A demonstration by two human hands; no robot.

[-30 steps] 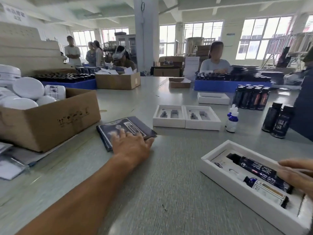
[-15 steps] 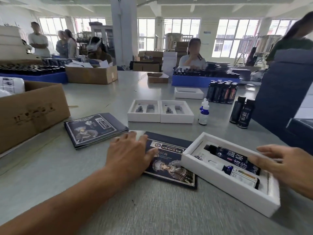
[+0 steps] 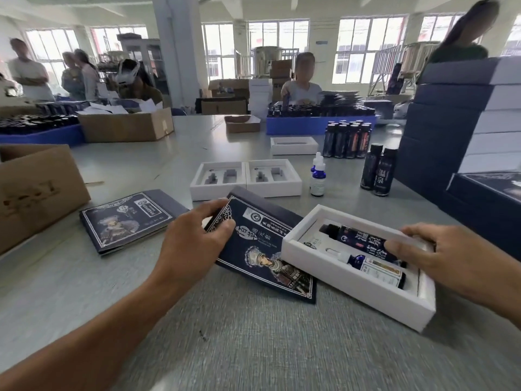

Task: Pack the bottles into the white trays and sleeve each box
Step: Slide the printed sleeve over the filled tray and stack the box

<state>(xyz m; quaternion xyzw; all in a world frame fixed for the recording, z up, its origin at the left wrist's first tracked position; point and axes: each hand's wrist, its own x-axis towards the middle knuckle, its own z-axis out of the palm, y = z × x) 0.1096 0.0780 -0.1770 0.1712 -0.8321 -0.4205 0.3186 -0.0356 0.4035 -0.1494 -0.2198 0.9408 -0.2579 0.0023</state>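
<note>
My left hand point(image 3: 197, 241) grips the left edge of a dark blue printed sleeve point(image 3: 265, 249), lifting that edge off the grey table. The sleeve's right side lies against a filled white tray point(image 3: 338, 280). In the tray lie a tall dark bottle point(image 3: 358, 241) and a small blue dropper bottle point(image 3: 372, 268). My right hand point(image 3: 439, 258) holds the tray's right end, fingers over the far rim and thumb on the dark bottle. Two empty white trays point(image 3: 245, 179) sit side by side behind the sleeve. Loose dropper bottles point(image 3: 318, 176) and two dark bottles point(image 3: 379, 170) stand to their right.
A stack of flat sleeves point(image 3: 129, 218) lies to the left, beside a cardboard box point(image 3: 36, 193). A third empty tray point(image 3: 293, 145) and a cluster of dark bottles point(image 3: 346, 139) stand further back. Sleeved boxes point(image 3: 462, 122) are stacked at the right. People work at the far side.
My left hand slid one sleeve from the stack toward the filled tray and now lifts its left edge. My right hand moved onto the tray's right end.
</note>
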